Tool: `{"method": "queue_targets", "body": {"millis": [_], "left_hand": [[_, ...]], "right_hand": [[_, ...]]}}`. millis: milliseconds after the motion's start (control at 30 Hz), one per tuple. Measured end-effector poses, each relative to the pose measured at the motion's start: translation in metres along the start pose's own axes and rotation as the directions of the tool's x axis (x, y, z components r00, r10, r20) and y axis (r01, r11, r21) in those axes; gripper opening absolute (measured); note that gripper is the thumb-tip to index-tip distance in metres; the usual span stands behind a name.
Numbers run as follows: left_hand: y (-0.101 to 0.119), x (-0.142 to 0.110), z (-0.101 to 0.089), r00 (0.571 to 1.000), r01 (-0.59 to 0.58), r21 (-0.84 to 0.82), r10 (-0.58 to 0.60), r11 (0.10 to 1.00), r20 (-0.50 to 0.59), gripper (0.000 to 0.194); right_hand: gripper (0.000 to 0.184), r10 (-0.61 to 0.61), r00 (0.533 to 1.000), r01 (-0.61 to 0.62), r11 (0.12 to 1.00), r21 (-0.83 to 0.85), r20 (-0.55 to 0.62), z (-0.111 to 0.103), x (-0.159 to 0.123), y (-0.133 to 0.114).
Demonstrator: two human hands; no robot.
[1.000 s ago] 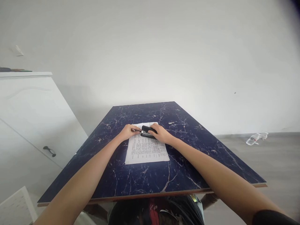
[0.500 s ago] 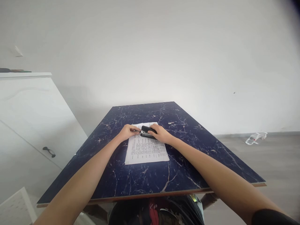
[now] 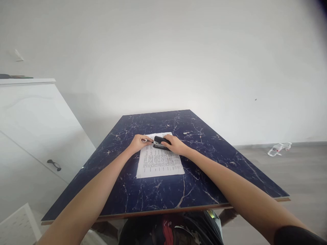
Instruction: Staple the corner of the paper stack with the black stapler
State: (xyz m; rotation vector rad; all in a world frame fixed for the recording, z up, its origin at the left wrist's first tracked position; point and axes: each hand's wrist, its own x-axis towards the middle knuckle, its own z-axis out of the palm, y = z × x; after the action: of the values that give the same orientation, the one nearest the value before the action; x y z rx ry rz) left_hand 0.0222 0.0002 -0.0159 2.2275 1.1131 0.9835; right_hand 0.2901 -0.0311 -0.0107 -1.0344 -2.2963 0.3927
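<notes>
A black stapler point(image 3: 158, 140) lies across the printed sheets point(image 3: 158, 165), its front end pointing left. My right hand point(image 3: 174, 144) is wrapped round its rear, with the fingers over the top and the thumb on the near side. A gap shows between the stapler's upper arm and base, with a metal part visible inside. At the front end, my left hand point(image 3: 140, 143) has its fingertips pinched together. A thin dark piece shows at those fingertips, too small to name, and I cannot tell if it belongs to the stapler.
The sheets lie on a dark blue marble-patterned table point(image 3: 158, 195). Beyond the paper, to the right, sits a small whitish piece point(image 3: 185, 133). A white cabinet point(image 3: 30, 119) stands to the left. On the floor at the right lies a clear and white wrapper point(image 3: 278, 148).
Both hands and the stapler are almost in the same place. The left fingers have shifted slightly, with the dark piece at their tips showing more. The view has tilted a little.
</notes>
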Motion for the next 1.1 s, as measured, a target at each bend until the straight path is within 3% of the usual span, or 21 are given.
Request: {"method": "queue_targets", "body": {"millis": [233, 367, 500, 733, 900, 1100], "left_hand": [[0.009, -0.003, 0.000, 0.979, -0.058, -0.010, 0.055, 0.998, -0.196, 0.019], [0.000, -0.001, 0.002, 0.957, 0.003, -0.232, -0.070, 0.973, -0.280, 0.028], [-0.007, -0.002, 0.002, 0.963, 0.090, -0.330, -0.167, 0.940, -0.212, 0.035], [0.011, -0.003, -0.001, 0.997, 0.021, 0.040, -0.018, 0.999, -0.073, 0.019], [0.014, -0.004, -0.002, 0.998, 0.027, 0.048, -0.029, 0.998, 0.048, 0.015], [0.012, -0.003, -0.001, 0.995, 0.069, 0.048, -0.072, 0.996, 0.066, 0.018]], "right_hand": [[0.028, 0.018, 1.000, -0.018, 1.000, 0.015, 0.023, -0.001, 0.000, 0.000], [0.026, 0.025, 0.999, -0.026, 0.999, 0.039, 0.029, -0.001, 0.000, 0.001], [0.027, 0.017, 1.000, -0.018, 0.999, 0.038, 0.026, 0.000, 0.001, 0.003], [0.027, 0.016, 1.000, -0.017, 0.999, 0.045, 0.026, -0.001, 0.000, 0.002], [0.026, 0.032, 0.998, -0.037, 0.994, 0.102, 0.048, -0.004, -0.002, 0.001], [0.023, 0.013, 0.998, -0.019, 0.995, 0.102, 0.056, -0.006, -0.002, 0.000]]}}
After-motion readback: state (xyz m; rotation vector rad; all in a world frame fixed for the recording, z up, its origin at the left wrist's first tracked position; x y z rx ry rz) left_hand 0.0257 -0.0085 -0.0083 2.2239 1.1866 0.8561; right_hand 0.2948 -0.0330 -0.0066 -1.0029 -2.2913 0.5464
